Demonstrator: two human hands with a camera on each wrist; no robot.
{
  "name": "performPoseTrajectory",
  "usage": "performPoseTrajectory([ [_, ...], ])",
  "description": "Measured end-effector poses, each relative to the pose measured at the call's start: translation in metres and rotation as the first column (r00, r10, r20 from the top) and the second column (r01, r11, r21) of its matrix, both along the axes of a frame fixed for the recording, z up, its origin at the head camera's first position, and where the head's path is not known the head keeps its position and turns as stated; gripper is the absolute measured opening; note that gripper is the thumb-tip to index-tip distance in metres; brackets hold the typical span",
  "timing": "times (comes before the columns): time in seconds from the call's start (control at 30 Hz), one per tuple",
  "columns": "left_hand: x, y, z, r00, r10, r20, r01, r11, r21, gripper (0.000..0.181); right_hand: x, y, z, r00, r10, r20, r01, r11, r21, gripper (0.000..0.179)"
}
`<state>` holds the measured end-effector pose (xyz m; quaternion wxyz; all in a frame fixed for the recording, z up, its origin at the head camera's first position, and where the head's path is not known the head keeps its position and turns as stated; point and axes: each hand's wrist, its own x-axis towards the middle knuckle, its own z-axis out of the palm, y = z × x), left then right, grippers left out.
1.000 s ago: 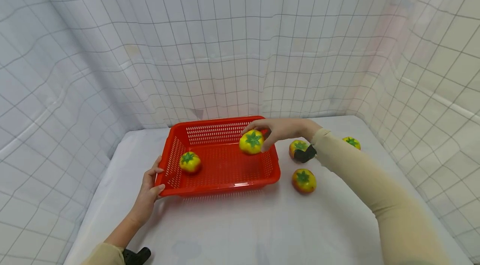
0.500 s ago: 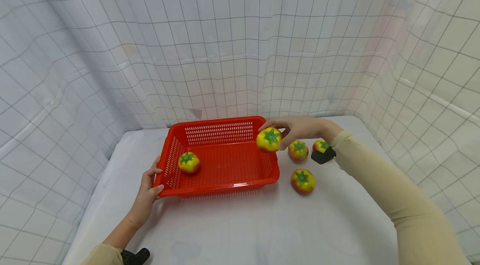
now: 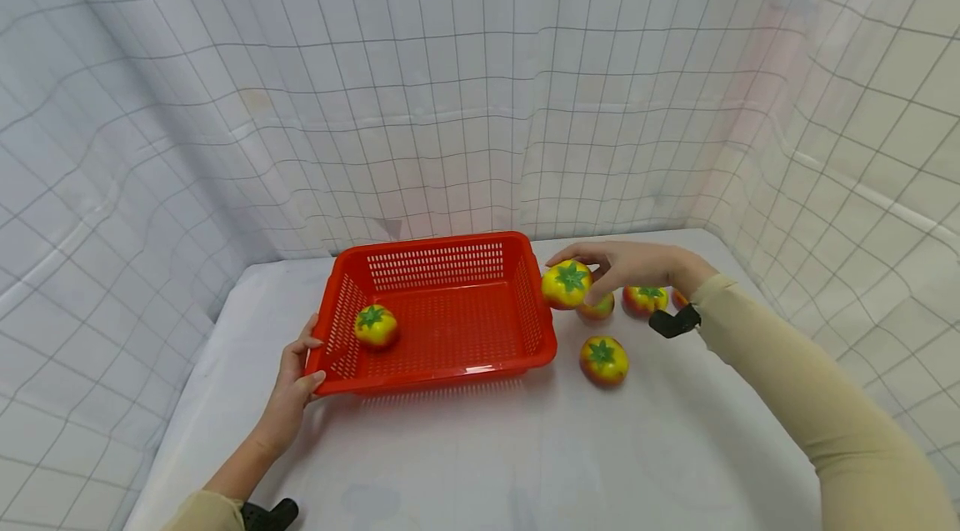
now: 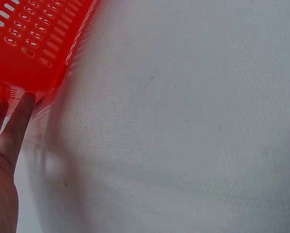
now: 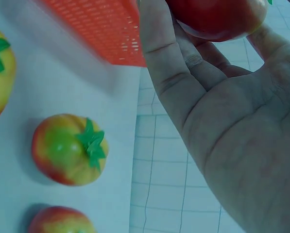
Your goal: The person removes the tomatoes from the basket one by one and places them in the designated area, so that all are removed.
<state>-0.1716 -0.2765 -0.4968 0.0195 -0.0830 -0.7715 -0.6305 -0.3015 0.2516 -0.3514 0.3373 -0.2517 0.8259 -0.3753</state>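
My left hand (image 3: 288,389) grips the left end of a red plastic basket (image 3: 450,377), with fingers and thumb at its rim. In the left wrist view, two fingers (image 4: 18,124) touch the red basket wall. My right hand (image 3: 630,264) holds a yellow-and-red tomato (image 3: 566,284) with a green star-shaped top, raised beside the basket's right rim. The right wrist view shows that tomato's red underside (image 5: 220,17) between the fingers and thumb. Another tomato (image 3: 377,327) lies inside the basket, toward its left side.
Several tomatoes lie right of the basket on the white tabletop (image 3: 480,456): one in front (image 3: 603,361), one partly behind my right hand (image 3: 597,308), another farther right (image 3: 645,300). A gridded white curtain (image 3: 450,97) surrounds the table's back and sides.
My right hand has carried its tomato rightward, from above the basket's interior to beside its right rim. The left hand and the basket have stayed in place.
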Motion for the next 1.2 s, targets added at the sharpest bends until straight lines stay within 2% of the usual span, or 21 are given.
performPoseTrajectory([
  [0.2,-0.001,-0.001,0.000,1.000,-0.008,-0.011,0.008,1.000,0.006,0.038,0.006,0.018,-0.007,0.998,-0.059,-0.005,0.059,0.998,0.033,0.069],
  [0.73,0.000,0.000,0.002,1.000,-0.007,-0.010,0.007,1.000,-0.002,0.038,0.019,0.063,-0.027,0.994,-0.099,-0.047,0.099,0.995,-0.008,0.065],
  [0.93,0.000,0.001,0.002,1.000,0.001,-0.011,-0.001,1.000,-0.009,0.040,0.028,0.082,-0.035,0.991,-0.137,-0.003,0.137,0.990,-0.039,0.068],
  [1.2,0.000,0.001,0.002,1.000,-0.001,-0.014,0.001,1.000,-0.008,0.038,0.040,0.109,-0.044,0.984,-0.176,-0.006,0.175,0.981,-0.087,0.070],
])
